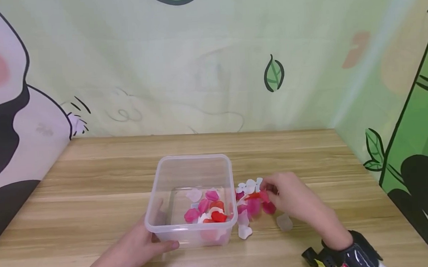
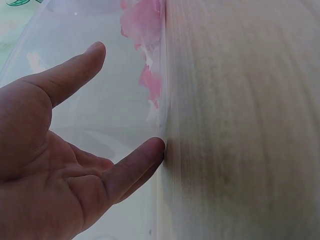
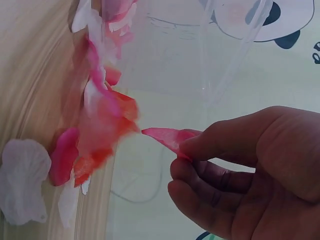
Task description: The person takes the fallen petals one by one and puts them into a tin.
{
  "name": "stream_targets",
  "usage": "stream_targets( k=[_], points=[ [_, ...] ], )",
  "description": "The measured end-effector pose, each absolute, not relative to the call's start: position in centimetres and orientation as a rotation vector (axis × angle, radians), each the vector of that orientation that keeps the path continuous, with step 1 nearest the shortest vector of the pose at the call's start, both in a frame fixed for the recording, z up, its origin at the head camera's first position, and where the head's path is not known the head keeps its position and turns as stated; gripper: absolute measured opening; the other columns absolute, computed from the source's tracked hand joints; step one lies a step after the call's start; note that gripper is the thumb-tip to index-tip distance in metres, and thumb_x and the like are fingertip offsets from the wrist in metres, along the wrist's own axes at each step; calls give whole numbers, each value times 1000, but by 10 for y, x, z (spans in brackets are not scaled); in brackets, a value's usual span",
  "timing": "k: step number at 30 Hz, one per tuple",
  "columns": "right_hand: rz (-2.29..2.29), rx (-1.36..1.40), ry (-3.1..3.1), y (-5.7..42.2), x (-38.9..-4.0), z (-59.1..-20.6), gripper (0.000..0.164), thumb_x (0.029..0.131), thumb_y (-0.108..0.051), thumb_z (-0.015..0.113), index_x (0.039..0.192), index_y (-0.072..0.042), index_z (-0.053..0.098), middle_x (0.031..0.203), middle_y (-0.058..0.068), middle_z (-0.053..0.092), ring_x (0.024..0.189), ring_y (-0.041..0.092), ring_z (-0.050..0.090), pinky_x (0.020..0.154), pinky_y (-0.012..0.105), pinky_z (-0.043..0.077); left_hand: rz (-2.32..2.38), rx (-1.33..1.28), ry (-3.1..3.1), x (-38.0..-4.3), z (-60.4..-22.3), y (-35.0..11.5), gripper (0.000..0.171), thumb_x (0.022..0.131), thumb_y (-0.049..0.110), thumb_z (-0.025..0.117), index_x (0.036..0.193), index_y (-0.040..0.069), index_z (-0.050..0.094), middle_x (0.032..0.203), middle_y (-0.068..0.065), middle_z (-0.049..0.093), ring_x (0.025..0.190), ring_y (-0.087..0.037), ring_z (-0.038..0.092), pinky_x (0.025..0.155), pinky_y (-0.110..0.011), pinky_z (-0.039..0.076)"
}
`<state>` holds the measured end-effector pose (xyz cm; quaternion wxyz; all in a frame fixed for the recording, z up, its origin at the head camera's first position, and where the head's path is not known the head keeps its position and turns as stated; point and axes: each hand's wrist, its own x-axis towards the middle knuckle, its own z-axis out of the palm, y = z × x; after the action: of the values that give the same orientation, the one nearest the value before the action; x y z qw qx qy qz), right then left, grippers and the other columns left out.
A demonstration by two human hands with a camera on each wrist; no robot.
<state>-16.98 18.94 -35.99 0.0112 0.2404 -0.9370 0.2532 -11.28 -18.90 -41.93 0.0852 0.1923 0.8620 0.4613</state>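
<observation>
A clear plastic container stands in the middle of the table, with pink, red and white flower petals in its right part. My left hand rests at its front left corner, thumb along the front wall and the other fingers at the left side. In the left wrist view those fingers are spread and fairly straight. Right of the container lies a loose heap of petals. Over this heap my right hand pinches a pink petal between thumb and forefinger.
Nearest the right forearm, a single white petal lies apart on the wooden table. A printed curtain with leaves hangs behind the table and along its sides. A dark strap with a device is on the right wrist.
</observation>
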Motion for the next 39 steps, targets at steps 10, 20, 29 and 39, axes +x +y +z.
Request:
stream_targets(
  k=[10,20,29,39],
  points=[
    [800,725,-2853,186,-167,-358,14,86,5,74,92,-8,75,83,-3,64,74,12,57,63,27,53,1414,607,2534,-113,-420,-190,112,84,30,88,162,7,11,131,-22,58,102,-24,60,85,-31,54],
    [906,804,-2529,172,-160,-355,20,82,4,83,97,-6,74,86,-3,70,74,8,62,64,25,55,1382,588,2563,-112,-418,-188,111,83,30,88,162,7,13,129,-20,59,102,-25,61,86,-32,54],
    [949,877,-2312,157,-152,-348,23,80,6,85,97,-9,76,89,-5,72,76,6,64,63,27,57,1396,591,2561,-112,-416,-188,110,83,29,88,162,8,14,130,-19,59,105,-27,59,87,-32,54],
    [1067,971,-2237,142,-148,-341,22,83,2,84,99,-10,76,93,-6,73,79,6,66,66,21,55,1388,554,2554,-112,-416,-188,113,83,30,88,163,8,12,134,-22,57,104,-26,60,85,-33,54]
  ],
)
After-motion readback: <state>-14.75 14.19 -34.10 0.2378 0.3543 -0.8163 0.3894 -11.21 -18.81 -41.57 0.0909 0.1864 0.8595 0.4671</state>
